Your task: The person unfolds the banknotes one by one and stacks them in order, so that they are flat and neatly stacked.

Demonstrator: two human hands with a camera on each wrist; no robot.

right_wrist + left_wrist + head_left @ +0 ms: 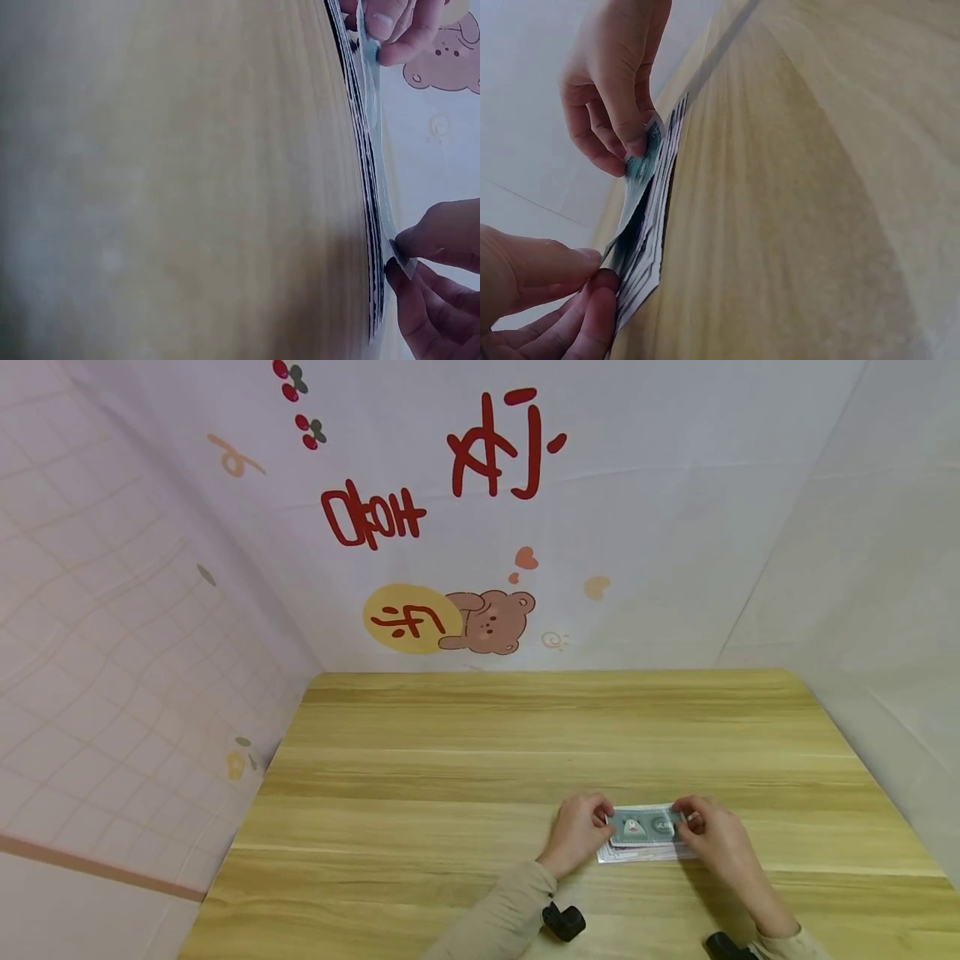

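A teal, banknote-like paper note [647, 828] with a small white figure and a round emblem printed on it lies over a stack of similar paper notes [637, 855]. My left hand [579, 833] pinches the note's left end between thumb and fingers. At the opposite end, my right hand [716, 833] pinches it too. Seen from the left wrist, the teal note [643, 171] bows upward, with a gap between it and the fanned edges of the stack [658, 225]. The right wrist view shows the note's end [405, 262] lifted between the right thumb and fingers.
The stack rests on a wood-grain table [450, 777], toward its front right. Behind the table stands a white wall covering [637, 527] with red characters and a bear drawing. Black wrist cameras [564, 922] sit at both sleeves.
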